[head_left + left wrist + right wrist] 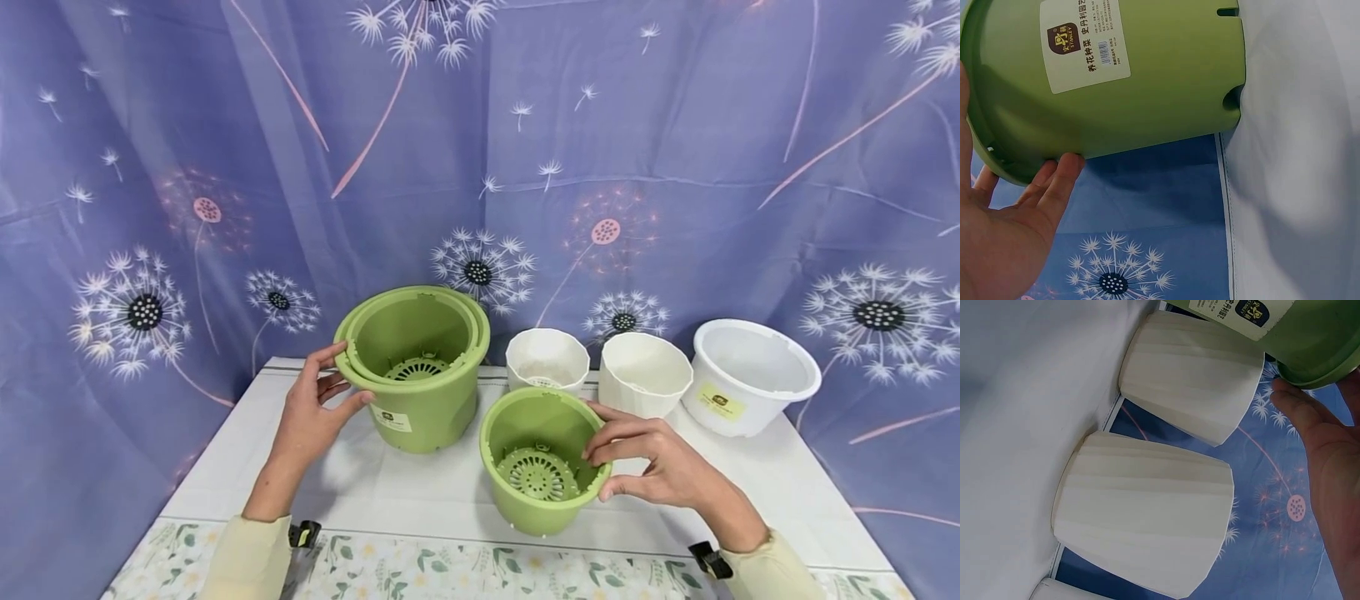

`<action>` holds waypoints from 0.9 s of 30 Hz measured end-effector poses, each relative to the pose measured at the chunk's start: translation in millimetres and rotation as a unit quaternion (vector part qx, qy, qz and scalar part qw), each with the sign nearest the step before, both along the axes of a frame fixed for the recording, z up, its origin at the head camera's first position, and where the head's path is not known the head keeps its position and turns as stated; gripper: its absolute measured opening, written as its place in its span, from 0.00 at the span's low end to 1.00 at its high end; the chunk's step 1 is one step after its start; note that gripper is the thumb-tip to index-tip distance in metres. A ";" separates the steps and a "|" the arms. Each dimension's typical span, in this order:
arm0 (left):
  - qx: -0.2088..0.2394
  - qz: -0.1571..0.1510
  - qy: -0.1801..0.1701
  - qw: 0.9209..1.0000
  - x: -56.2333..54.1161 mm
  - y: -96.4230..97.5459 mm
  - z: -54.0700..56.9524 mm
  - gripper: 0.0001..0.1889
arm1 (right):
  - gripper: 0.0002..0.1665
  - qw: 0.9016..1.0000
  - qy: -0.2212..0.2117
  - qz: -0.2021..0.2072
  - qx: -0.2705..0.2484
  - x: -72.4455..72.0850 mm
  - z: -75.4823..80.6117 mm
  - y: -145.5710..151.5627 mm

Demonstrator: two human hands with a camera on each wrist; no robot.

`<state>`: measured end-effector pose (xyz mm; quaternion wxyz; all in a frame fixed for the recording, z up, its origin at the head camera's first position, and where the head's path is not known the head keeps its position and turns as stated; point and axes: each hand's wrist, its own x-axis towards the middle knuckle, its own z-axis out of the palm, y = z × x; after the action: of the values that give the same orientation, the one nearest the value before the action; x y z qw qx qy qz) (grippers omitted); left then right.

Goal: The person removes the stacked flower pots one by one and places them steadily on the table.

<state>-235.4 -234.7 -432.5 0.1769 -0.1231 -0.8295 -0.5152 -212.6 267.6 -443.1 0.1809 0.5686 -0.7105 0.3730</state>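
Observation:
A large green flower pot (442, 417) stands on the left side of the table, with another green pot (408, 329) nested inside it. My left hand (309, 421) grips the large pot's left side at the rim, thumb toward the front. In the left wrist view, its fingertips (1072, 164) touch the wall just under the rim, and a printed label (1085, 47) shows on the side. My right hand (663, 462) pinches the rim of a smaller green pot (528, 510), fingers inside and thumb outside. Slots pierce this pot's base (537, 475).
Behind the smaller green pot stand two white faceted pots, one at the middle (547, 346) and one to its right (637, 383). A round white pot (716, 408) with a yellow label stands farther right. A blue dandelion-print curtain (480, 125) hangs behind the table (795, 517).

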 end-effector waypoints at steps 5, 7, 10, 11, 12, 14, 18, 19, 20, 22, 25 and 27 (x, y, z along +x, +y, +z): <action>0.007 -0.005 0.001 1.000 -0.4 -0.1 -1.6 0.44 | 0.21 1.000 -0.003 -0.005 0.004 -0.9 1.3 1.3; 0.011 -0.010 0.001 1.000 -1.0 0.9 -1.3 0.44 | 0.21 1.000 -0.003 -0.010 0.004 -1.2 1.2 2.5; 0.015 -0.010 0.000 1.000 -0.3 1.5 0.4 0.44 | 0.22 1.000 -0.005 -0.016 0.007 -1.1 -0.4 2.4; 0.016 -0.008 -0.001 1.000 0.5 1.3 1.0 0.44 | 0.23 1.000 -0.004 -0.016 0.009 -0.9 -1.2 1.9; 0.016 -0.007 -0.003 1.000 1.3 0.8 1.4 0.44 | 0.23 1.000 -0.004 -0.016 0.010 -0.6 -2.0 1.3; 0.017 -0.005 -0.007 1.000 2.6 0.3 1.7 0.44 | 0.23 1.000 -0.002 -0.017 0.012 0.5 -3.1 0.6; 0.015 -0.007 -0.006 1.000 4.1 -0.8 0.7 0.44 | 0.25 1.000 0.002 -0.021 0.012 2.3 -3.1 -0.6; 0.014 -0.007 -0.005 1.000 4.2 -1.0 0.2 0.44 | 0.26 1.000 0.004 -0.021 0.013 2.6 -2.6 -0.8; 0.012 -0.008 -0.004 1.000 4.4 -1.0 -0.2 0.44 | 0.27 1.000 0.006 -0.020 0.013 2.8 -2.1 -1.1; 0.009 -0.008 -0.003 1.000 4.5 -1.0 -0.6 0.44 | 0.29 1.000 0.009 -0.022 0.013 2.8 -0.6 -1.1; 0.008 -0.011 -0.002 1.000 3.6 -0.7 -0.1 0.44 | 0.32 0.999 0.016 -0.027 0.011 2.0 2.0 -0.6; 0.007 -0.010 0.000 1.000 2.8 -0.6 0.8 0.44 | 0.33 0.999 0.019 -0.031 0.007 1.1 3.8 -0.2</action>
<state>-232.6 -235.3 -431.7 0.1724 -0.1300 -0.8248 -0.5226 -211.4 267.5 -439.3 0.2022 0.5544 -0.7270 0.3509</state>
